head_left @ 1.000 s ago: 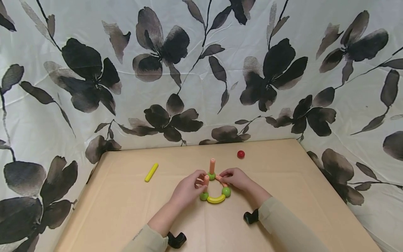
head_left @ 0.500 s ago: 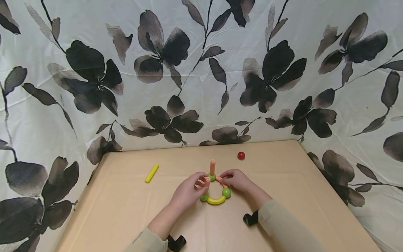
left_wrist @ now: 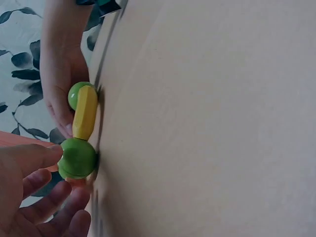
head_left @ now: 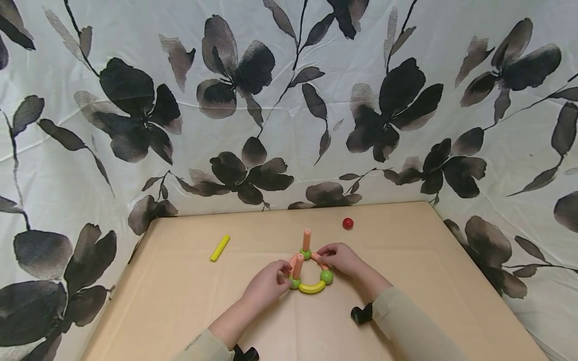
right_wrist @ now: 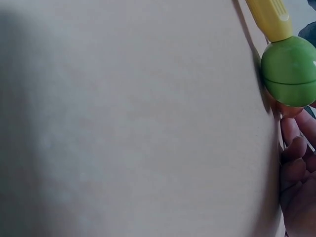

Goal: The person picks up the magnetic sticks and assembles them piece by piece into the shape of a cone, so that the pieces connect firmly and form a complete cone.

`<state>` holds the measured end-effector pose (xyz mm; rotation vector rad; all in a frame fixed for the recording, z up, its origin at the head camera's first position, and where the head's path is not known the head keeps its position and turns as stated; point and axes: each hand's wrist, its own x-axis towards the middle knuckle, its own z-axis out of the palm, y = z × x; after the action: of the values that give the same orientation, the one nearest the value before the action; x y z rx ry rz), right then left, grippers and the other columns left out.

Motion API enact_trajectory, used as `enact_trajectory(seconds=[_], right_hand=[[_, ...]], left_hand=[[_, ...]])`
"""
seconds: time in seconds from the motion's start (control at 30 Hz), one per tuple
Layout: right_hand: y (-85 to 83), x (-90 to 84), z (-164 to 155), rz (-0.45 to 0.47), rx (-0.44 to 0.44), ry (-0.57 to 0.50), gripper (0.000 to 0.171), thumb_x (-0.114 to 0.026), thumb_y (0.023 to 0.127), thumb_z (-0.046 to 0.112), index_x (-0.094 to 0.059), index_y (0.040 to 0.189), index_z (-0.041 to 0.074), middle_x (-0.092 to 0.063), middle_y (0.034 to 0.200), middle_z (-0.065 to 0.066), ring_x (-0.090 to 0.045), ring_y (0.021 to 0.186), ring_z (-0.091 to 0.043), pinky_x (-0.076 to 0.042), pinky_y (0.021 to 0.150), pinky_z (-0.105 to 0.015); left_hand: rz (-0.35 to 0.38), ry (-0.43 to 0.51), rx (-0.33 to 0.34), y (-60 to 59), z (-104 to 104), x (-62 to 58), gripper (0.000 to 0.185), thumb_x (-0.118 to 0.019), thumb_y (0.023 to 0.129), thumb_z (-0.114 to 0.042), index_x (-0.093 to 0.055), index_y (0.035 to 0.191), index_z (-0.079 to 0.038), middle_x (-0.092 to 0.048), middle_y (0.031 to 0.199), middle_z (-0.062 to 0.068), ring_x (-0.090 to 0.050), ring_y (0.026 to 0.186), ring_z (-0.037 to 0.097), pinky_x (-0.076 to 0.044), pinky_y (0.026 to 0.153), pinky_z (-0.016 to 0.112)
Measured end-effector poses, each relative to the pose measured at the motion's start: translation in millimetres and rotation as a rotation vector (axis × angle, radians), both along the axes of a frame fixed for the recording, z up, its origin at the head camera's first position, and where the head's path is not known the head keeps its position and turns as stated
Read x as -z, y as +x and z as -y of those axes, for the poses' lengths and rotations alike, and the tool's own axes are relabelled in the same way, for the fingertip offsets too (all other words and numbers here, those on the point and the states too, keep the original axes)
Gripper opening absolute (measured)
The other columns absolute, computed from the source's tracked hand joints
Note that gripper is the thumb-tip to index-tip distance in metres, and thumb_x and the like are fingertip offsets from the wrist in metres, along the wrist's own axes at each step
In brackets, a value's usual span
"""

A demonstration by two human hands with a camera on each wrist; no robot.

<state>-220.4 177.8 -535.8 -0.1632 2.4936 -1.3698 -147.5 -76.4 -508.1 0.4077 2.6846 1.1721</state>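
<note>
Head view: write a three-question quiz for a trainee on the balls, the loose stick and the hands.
1. Count: how many green balls show in the head view?
2. True or false: the red ball lies apart from the green balls.
3. Choose: which is nearest the loose yellow stick?
a) the left hand
b) the right hand
c) the red ball

Key: 1. Three. 2. True. 3. a.
</note>
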Motion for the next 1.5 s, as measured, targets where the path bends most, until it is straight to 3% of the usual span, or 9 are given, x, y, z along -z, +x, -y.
enact_trajectory(seconds=[0.27,0.57,0.83,1.0,1.3,1.5], right_hand=[[-0.9,-0.4,-1,-0.014,-0.013,-0.015,0.023,-0.077,0.086,0.018,-0.072,0.105,0.005,-0.063,0.086,-0.001,-0.054,0.079,-0.016,-0.045,0.07,-0.029],[1.0,-2.3,2,-0.023,-0.008,0.008,0.02,-0.077,0.087,0.016,-0.072,0.103,0.005,-0.062,0.083,-0.002,-0.054,0.077,-0.017,-0.045,0.068,-0.028],[6.6,-10.1,4,-0.047,-0.004,0.105,0.018,-0.077,0.087,0.016,-0.071,0.102,0.009,-0.061,0.083,0.001,-0.052,0.075,-0.015,-0.043,0.066,-0.027],[12.0,-9.5,0,-0.088,-0.04,0.121,0.023,-0.077,0.087,0.014,-0.069,0.108,0.013,-0.059,0.087,0.001,-0.051,0.079,-0.017,-0.043,0.068,-0.03],[22.9,-5.3,-5,-0.129,-0.087,0.102,0.027,-0.077,0.087,0.016,-0.07,0.113,0.015,-0.057,0.094,0.0,-0.05,0.082,-0.018,-0.043,0.069,-0.03],[27.9,-6.1,-4,-0.189,-0.186,0.131,0.028,-0.079,0.085,0.019,-0.071,0.112,0.014,-0.055,0.099,0.001,-0.049,0.079,-0.017,-0.044,0.067,-0.027]], left_hand=[[-0.019,-0.095,0.024,-0.1,-5,7.6,0.032,-0.079,0.084,-0.027,-0.064,0.108,-0.013,-0.056,0.088,-0.002,-0.051,0.073,0.011,-0.043,0.063,0.03],[-0.036,-0.129,0.013,-1.8,-11,9.5,0.037,-0.082,0.08,-0.03,-0.062,0.107,-0.015,-0.052,0.086,-0.003,-0.049,0.073,0.013,-0.042,0.064,0.031],[-0.047,-0.141,-0.031,-4.9,-8,7.7,0.035,-0.078,0.084,-0.029,-0.064,0.112,-0.015,-0.056,0.091,-0.001,-0.05,0.073,0.012,-0.044,0.064,0.031],[-0.041,-0.14,-0.078,-9.3,-3,8.3,0.03,-0.076,0.087,-0.028,-0.066,0.114,-0.016,-0.06,0.098,0.0,-0.053,0.079,0.013,-0.047,0.071,0.035],[-0.03,-0.124,-0.071,-16.8,-1,14.1,0.03,-0.076,0.087,-0.03,-0.065,0.112,-0.017,-0.062,0.095,-0.002,-0.056,0.082,0.013,-0.049,0.073,0.038],[-0.047,-0.12,-0.103,-22.7,2,15.3,0.028,-0.075,0.089,-0.027,-0.066,0.113,-0.017,-0.062,0.09,-0.004,-0.057,0.079,0.013,-0.048,0.071,0.037]])
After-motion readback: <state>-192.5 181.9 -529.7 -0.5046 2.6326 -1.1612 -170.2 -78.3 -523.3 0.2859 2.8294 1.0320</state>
